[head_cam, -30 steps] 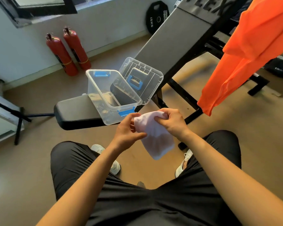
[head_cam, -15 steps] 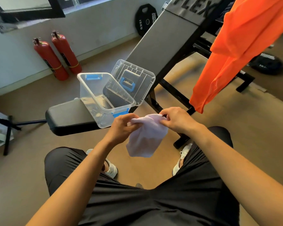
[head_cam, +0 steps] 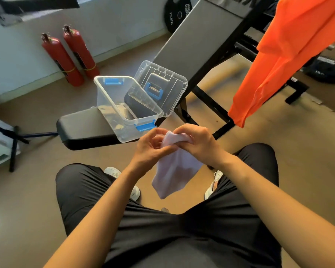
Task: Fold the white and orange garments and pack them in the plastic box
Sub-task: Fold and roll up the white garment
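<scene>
A white garment (head_cam: 174, 175) hangs folded between my knees, its top edge pinched by both hands. My left hand (head_cam: 151, 147) grips the left corner and my right hand (head_cam: 197, 142) grips the right corner, the two hands close together. Just beyond them a clear plastic box (head_cam: 114, 107) with blue latches stands open on the black bench seat (head_cam: 81, 128), nothing inside it. Its clear lid (head_cam: 168, 82) leans behind it against the bench back. An orange garment (head_cam: 290, 53) hangs at the upper right, apart from both hands.
The inclined bench back (head_cam: 197, 41) and its black frame (head_cam: 211, 105) rise behind the box. Two red fire extinguishers (head_cam: 70, 57) lean on the wall at left. Weight plates lie at the top (head_cam: 177, 14) and far right (head_cam: 326, 71). A metal stand (head_cam: 14, 144) is at left.
My hands have drawn closer together on the white garment's top edge, and the cloth now hangs longer and lower between my knees. The view shifted slightly.
</scene>
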